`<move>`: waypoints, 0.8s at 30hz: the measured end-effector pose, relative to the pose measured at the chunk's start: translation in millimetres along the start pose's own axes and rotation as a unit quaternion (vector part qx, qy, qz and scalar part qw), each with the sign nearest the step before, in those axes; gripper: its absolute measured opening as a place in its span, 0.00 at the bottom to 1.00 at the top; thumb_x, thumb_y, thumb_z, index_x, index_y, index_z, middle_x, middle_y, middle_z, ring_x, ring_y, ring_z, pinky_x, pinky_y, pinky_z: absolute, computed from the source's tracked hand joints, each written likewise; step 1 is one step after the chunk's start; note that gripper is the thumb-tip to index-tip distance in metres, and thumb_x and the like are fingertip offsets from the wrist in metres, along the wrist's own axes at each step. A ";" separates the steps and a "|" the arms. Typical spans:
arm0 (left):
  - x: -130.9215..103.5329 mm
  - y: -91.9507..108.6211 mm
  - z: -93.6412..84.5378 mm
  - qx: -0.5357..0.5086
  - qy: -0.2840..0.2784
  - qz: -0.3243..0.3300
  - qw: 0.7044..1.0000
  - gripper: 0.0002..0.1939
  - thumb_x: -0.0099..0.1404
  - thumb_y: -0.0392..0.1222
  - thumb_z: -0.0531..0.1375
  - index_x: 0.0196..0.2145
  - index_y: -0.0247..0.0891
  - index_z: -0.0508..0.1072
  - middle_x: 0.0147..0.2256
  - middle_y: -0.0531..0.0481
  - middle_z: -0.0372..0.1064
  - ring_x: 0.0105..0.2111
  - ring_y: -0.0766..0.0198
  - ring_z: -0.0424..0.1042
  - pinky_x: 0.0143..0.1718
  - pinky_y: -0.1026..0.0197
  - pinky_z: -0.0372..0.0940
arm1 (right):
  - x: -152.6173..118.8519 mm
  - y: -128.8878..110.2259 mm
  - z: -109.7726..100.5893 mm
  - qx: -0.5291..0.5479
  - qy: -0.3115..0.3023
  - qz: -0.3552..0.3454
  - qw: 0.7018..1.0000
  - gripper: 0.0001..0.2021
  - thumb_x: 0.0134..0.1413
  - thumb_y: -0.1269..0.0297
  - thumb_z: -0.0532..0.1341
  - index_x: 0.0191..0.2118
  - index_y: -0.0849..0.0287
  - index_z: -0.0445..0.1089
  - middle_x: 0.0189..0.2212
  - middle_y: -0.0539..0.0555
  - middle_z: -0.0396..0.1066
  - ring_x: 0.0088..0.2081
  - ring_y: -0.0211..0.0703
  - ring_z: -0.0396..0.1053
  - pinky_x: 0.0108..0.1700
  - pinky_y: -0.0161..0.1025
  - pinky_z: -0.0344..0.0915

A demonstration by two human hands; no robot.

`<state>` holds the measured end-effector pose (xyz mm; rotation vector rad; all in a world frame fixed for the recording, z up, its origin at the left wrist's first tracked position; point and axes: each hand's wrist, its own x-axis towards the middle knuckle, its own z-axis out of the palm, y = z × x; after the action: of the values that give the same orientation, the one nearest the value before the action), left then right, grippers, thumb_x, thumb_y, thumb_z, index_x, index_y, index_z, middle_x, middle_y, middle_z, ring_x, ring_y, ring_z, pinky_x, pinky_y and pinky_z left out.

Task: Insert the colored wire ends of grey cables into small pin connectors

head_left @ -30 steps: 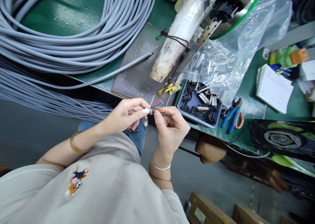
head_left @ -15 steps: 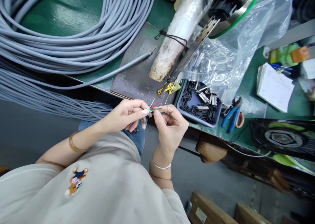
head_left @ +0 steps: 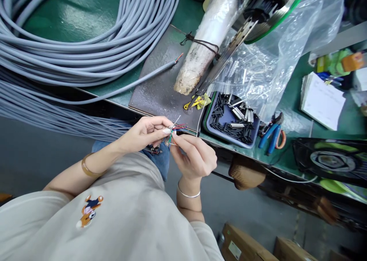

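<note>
Thin coloured wires [head_left: 179, 127], red, blue, green and white, fan out of a cable end between my two hands, just off the bench edge. My left hand [head_left: 151, 131] pinches the cable end with thumb and forefinger. Close against it, my right hand [head_left: 193, 154] has its fingers closed on some of the wires; a green one bends down toward me at the fingertips. Which other wires it grips is hidden. Under my left hand, small connector-like parts [head_left: 155, 149] lie on my lap, partly covered.
Coiled grey cable [head_left: 94, 51] fills the left of the bench, one stripped end on the dark plate [head_left: 155, 85]. Right of the plate are a blue tray [head_left: 229, 136] of black sleeves and metal connectors, pliers [head_left: 271, 135], a notepad [head_left: 322, 100] and a plastic bag [head_left: 286, 54].
My right hand has turned and moved slightly down and left, its fingertips now nearer my left hand. The green wire, which pointed right, now bends downward. My left hand has stayed in place.
</note>
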<state>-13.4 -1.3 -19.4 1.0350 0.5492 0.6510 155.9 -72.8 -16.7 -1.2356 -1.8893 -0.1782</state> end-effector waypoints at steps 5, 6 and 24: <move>0.1 0.1 -0.4 0.000 -0.003 -0.002 1.000 0.19 0.66 0.55 0.66 0.37 0.34 0.72 0.22 0.56 0.64 0.19 0.73 0.61 0.20 0.70 0.58 | -1.1 -1.7 2.5 0.008 0.027 0.018 0.999 0.13 0.58 0.75 0.67 0.47 0.54 0.75 0.31 0.47 0.80 0.30 0.34 0.77 0.32 0.32 0.72; -0.1 0.4 -0.3 0.001 -0.005 -0.001 1.000 0.19 0.66 0.55 0.66 0.37 0.34 0.72 0.21 0.57 0.64 0.19 0.74 0.61 0.20 0.70 0.58 | -0.6 -2.2 3.2 0.007 0.033 0.022 0.999 0.13 0.58 0.75 0.67 0.47 0.54 0.75 0.31 0.47 0.79 0.29 0.34 0.76 0.31 0.32 0.72; -3.6 -5.3 6.2 -0.002 0.047 0.054 0.997 0.12 0.69 0.46 0.65 0.37 0.35 0.69 0.23 0.58 0.64 0.19 0.75 0.64 0.20 0.74 0.61 | 0.6 -12.8 13.5 0.086 0.074 0.217 0.970 0.03 0.61 0.70 0.67 0.38 0.55 0.76 0.30 0.48 0.75 0.21 0.29 0.62 0.20 0.31 0.56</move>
<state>-10.3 -9.5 -21.2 1.0385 0.5758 0.7982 137.8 -71.7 -20.8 -1.4376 -1.4352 0.1239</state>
